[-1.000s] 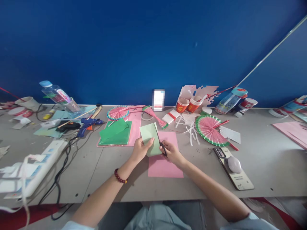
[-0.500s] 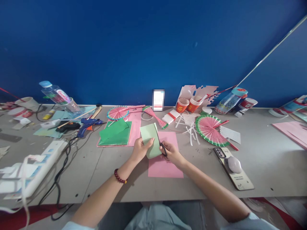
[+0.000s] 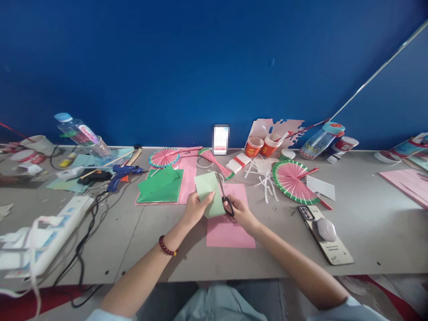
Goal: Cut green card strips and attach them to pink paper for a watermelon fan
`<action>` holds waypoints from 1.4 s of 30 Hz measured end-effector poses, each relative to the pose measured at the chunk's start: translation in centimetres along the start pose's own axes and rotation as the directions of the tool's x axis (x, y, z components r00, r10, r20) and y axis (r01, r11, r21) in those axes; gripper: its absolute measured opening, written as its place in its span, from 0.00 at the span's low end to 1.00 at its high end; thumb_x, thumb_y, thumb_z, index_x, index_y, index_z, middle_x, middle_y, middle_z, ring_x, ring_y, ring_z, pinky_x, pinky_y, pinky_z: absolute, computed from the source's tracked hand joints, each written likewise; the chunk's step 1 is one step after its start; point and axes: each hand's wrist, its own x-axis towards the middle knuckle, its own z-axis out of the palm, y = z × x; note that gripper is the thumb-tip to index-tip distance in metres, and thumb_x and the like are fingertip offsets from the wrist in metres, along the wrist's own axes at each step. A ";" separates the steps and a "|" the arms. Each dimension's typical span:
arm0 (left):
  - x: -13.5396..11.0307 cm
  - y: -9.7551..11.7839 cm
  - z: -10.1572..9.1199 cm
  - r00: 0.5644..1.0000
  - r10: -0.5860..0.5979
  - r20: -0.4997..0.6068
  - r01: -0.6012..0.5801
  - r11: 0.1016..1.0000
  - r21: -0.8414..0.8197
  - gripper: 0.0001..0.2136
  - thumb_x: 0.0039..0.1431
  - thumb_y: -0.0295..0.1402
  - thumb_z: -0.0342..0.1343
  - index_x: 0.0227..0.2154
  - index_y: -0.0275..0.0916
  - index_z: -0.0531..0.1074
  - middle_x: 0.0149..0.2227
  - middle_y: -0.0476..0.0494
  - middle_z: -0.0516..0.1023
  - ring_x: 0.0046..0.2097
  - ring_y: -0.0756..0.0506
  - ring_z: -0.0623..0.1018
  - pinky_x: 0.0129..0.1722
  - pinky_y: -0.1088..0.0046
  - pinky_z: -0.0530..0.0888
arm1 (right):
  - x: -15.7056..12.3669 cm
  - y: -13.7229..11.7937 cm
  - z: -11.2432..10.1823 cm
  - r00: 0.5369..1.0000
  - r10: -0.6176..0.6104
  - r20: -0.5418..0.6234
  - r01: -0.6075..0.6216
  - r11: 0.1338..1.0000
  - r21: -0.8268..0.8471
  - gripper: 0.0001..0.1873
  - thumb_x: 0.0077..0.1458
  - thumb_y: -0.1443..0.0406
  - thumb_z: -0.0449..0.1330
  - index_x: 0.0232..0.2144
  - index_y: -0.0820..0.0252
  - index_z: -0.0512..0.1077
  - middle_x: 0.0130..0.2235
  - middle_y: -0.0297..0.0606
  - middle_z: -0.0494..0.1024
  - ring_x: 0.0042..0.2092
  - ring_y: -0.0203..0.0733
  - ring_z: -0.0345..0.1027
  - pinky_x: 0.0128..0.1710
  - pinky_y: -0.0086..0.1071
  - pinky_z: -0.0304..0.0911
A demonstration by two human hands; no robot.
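Pinched between the thumb and fingers of my left hand (image 3: 198, 208) is a piece of light green paper (image 3: 207, 183), tilted up over the table. My right hand (image 3: 241, 213) is closed round the black handles of a pair of scissors (image 3: 228, 207). Its blades point away from me along the paper's right edge; whether they touch it I cannot tell. Below both hands a sheet of pink paper (image 3: 230, 236) lies flat. Left of my hands, a pack of darker green paper (image 3: 160, 191) rests on more pink paper (image 3: 189, 178).
A watermelon-patterned paper fan (image 3: 292, 180) and a phone (image 3: 329, 240) lie to the right. Paper cups (image 3: 254, 147) stand at the back. On the left are a blue glue gun (image 3: 122, 174), a power strip (image 3: 63, 232), dark cables (image 3: 88, 227) and a tilted bottle (image 3: 83, 133).
The scissors have shifted slightly in my right hand, and their blades now show beside the paper's right edge. The light green paper has tilted a little. My left hand keeps its grip.
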 end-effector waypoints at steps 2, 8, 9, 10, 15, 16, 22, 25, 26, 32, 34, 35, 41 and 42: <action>0.2 0.0 -0.2 0.998 -0.002 -0.064 -0.001 0.999 -0.041 0.17 0.46 0.45 0.63 0.21 0.33 0.74 0.21 0.48 0.75 0.23 0.51 0.71 0.23 0.77 0.67 | -0.2 -0.3 0.0 1.000 0.020 -0.004 -0.020 1.000 0.000 0.25 0.50 0.42 0.56 0.28 0.57 0.58 0.20 0.26 0.66 0.16 0.26 0.47 0.14 0.23 0.41; 0.9 0.1 -0.9 0.971 0.020 -0.240 -0.052 0.990 -0.130 0.17 0.47 0.44 0.63 0.31 0.33 0.78 0.30 0.42 0.81 0.28 0.48 0.77 0.27 0.75 0.72 | -0.7 -1.2 0.2 0.992 0.055 0.114 -0.056 0.998 0.003 0.26 0.51 0.40 0.53 0.31 0.57 0.60 0.24 0.28 0.68 0.17 0.25 0.47 0.14 0.23 0.40; 1.0 0.2 -1.0 0.965 0.023 -0.260 -0.059 0.990 -0.130 0.17 0.47 0.44 0.63 0.31 0.34 0.78 0.31 0.42 0.81 0.29 0.48 0.77 0.27 0.75 0.72 | -0.8 -1.3 0.2 0.989 0.059 0.134 -0.058 0.998 -0.009 0.27 0.51 0.40 0.53 0.31 0.57 0.60 0.25 0.28 0.68 0.17 0.26 0.48 0.14 0.23 0.41; 1.1 0.2 -1.1 0.958 0.027 -0.284 -0.066 0.990 -0.128 0.16 0.47 0.44 0.63 0.31 0.34 0.78 0.32 0.41 0.81 0.29 0.48 0.78 0.28 0.75 0.72 | -0.9 -1.4 0.2 0.987 0.060 0.151 -0.058 0.998 -0.023 0.27 0.51 0.40 0.53 0.31 0.58 0.61 0.25 0.29 0.68 0.18 0.26 0.49 0.14 0.23 0.42; 1.4 0.6 -1.6 0.901 0.039 -0.432 -0.107 0.985 -0.135 0.17 0.46 0.45 0.64 0.30 0.33 0.77 0.33 0.40 0.81 0.31 0.47 0.78 0.27 0.76 0.72 | -1.3 -1.7 0.1 0.972 0.083 0.219 -0.067 0.994 -0.082 0.25 0.53 0.42 0.53 0.33 0.58 0.63 0.28 0.31 0.70 0.20 0.27 0.54 0.16 0.22 0.45; 1.5 0.7 -1.7 0.893 0.035 -0.449 -0.109 0.984 -0.141 0.18 0.46 0.45 0.64 0.30 0.33 0.77 0.32 0.40 0.81 0.30 0.47 0.78 0.27 0.76 0.71 | -1.4 -1.7 0.1 0.969 0.090 0.231 -0.069 0.993 -0.095 0.24 0.54 0.43 0.53 0.34 0.58 0.63 0.28 0.31 0.70 0.21 0.28 0.55 0.17 0.22 0.45; 1.8 1.5 -2.6 0.864 0.037 -0.503 -0.110 0.987 -0.116 0.17 0.46 0.45 0.64 0.26 0.33 0.76 0.29 0.43 0.80 0.28 0.48 0.76 0.26 0.76 0.71 | -1.2 -1.1 0.1 0.972 0.078 0.223 -0.042 0.986 -0.164 0.19 0.55 0.48 0.56 0.34 0.58 0.64 0.27 0.31 0.69 0.24 0.30 0.58 0.19 0.22 0.47; 1.8 1.5 -2.7 0.859 0.053 -0.509 -0.112 0.990 -0.086 0.17 0.46 0.45 0.63 0.25 0.33 0.75 0.28 0.43 0.79 0.28 0.48 0.76 0.26 0.76 0.70 | -1.0 -0.7 0.2 0.979 0.044 0.200 -0.011 0.987 -0.163 0.19 0.53 0.49 0.58 0.32 0.58 0.64 0.24 0.30 0.67 0.25 0.31 0.59 0.21 0.24 0.51; 1.9 1.5 -2.7 0.858 0.055 -0.511 -0.112 0.990 -0.081 0.17 0.46 0.45 0.63 0.24 0.33 0.75 0.27 0.44 0.79 0.28 0.48 0.76 0.26 0.76 0.70 | -1.0 -0.6 0.2 0.981 0.037 0.191 -0.006 0.987 -0.161 0.19 0.52 0.50 0.59 0.31 0.58 0.64 0.23 0.29 0.67 0.25 0.31 0.58 0.22 0.24 0.53; 1.9 1.2 -2.6 0.855 0.053 -0.516 -0.100 0.993 -0.063 0.17 0.45 0.45 0.63 0.25 0.33 0.75 0.28 0.43 0.80 0.28 0.47 0.77 0.26 0.75 0.70 | -0.9 -0.5 0.2 0.985 0.028 0.172 -0.004 0.990 -0.139 0.19 0.48 0.50 0.63 0.29 0.58 0.65 0.21 0.27 0.65 0.23 0.32 0.57 0.23 0.26 0.54; 1.9 1.2 -2.6 0.853 0.054 -0.518 -0.096 0.994 -0.055 0.17 0.45 0.46 0.63 0.25 0.33 0.75 0.29 0.42 0.80 0.29 0.47 0.77 0.26 0.75 0.70 | -0.9 -0.4 0.2 0.985 0.031 0.170 -0.007 0.991 -0.135 0.20 0.48 0.49 0.63 0.29 0.58 0.65 0.21 0.27 0.65 0.23 0.31 0.57 0.23 0.26 0.54; 1.9 1.2 -2.6 0.853 0.057 -0.518 -0.097 0.994 -0.051 0.17 0.45 0.45 0.63 0.26 0.33 0.76 0.29 0.42 0.80 0.29 0.47 0.77 0.26 0.75 0.70 | -0.9 -0.4 0.2 0.985 0.033 0.170 -0.009 0.991 -0.136 0.20 0.48 0.49 0.62 0.29 0.58 0.64 0.21 0.27 0.65 0.23 0.31 0.57 0.23 0.26 0.54; 1.9 1.0 -2.6 0.864 0.075 -0.498 -0.110 0.993 -0.041 0.17 0.46 0.46 0.63 0.25 0.32 0.76 0.27 0.43 0.80 0.27 0.48 0.76 0.24 0.76 0.69 | -0.7 -0.3 0.4 0.985 0.036 0.171 -0.013 0.991 -0.134 0.19 0.49 0.50 0.62 0.29 0.59 0.64 0.20 0.26 0.63 0.23 0.30 0.56 0.22 0.26 0.55; 1.9 0.9 -2.6 0.866 0.077 -0.494 -0.112 0.993 -0.042 0.17 0.46 0.46 0.63 0.26 0.32 0.76 0.28 0.43 0.80 0.27 0.48 0.76 0.25 0.76 0.69 | -0.7 -0.3 0.4 0.985 0.037 0.171 -0.014 0.991 -0.132 0.19 0.49 0.50 0.62 0.29 0.59 0.64 0.20 0.26 0.63 0.23 0.31 0.56 0.22 0.26 0.55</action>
